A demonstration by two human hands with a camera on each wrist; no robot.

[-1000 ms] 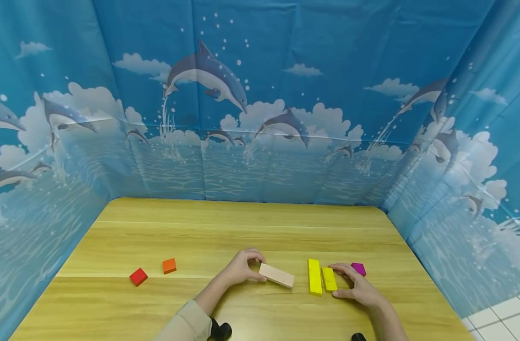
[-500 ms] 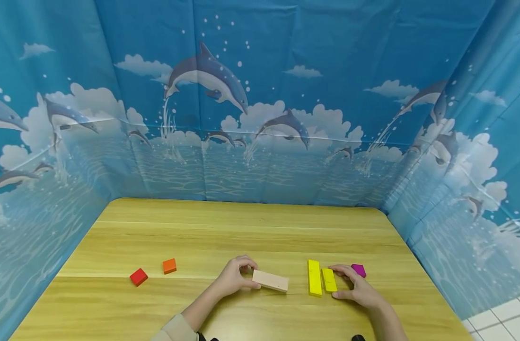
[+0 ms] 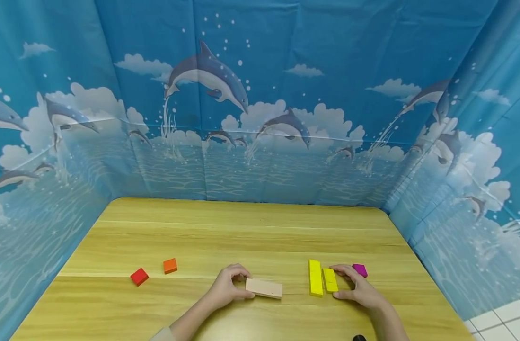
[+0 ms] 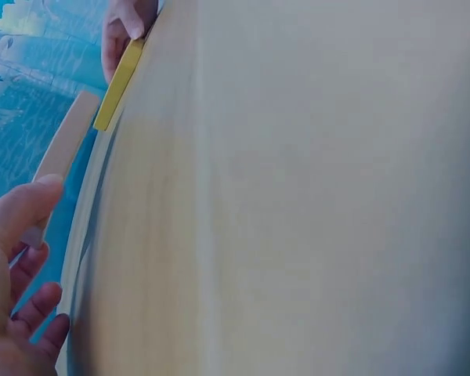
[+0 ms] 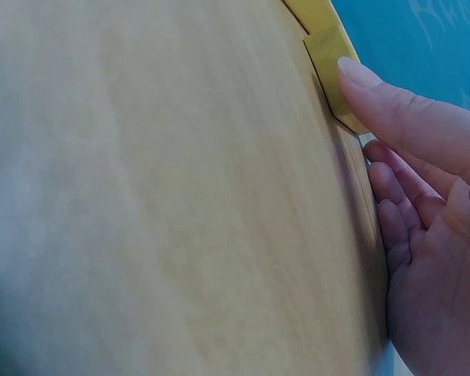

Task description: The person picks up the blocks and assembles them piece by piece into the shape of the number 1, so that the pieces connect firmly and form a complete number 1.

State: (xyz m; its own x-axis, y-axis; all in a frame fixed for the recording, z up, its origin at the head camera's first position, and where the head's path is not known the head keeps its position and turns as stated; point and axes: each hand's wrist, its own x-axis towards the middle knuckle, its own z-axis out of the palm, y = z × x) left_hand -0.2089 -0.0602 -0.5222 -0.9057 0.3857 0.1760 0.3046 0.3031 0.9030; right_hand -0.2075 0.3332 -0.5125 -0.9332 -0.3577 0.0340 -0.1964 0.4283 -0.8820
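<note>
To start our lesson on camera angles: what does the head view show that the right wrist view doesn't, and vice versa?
Only head: the left hand holding a pale block; red block; orange block; purple block.
Only right wrist: the palm side of the right hand.
Both: that hand touching the short yellow block, the long yellow block (cropped in the wrist view), table, blue backdrop.

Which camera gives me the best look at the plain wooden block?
The head view: the plain wooden block shows nearly whole there, with only one end at the left hand. The left wrist view shows it narrow, partly covered by that hand. The right wrist view doesn't show it.
</note>
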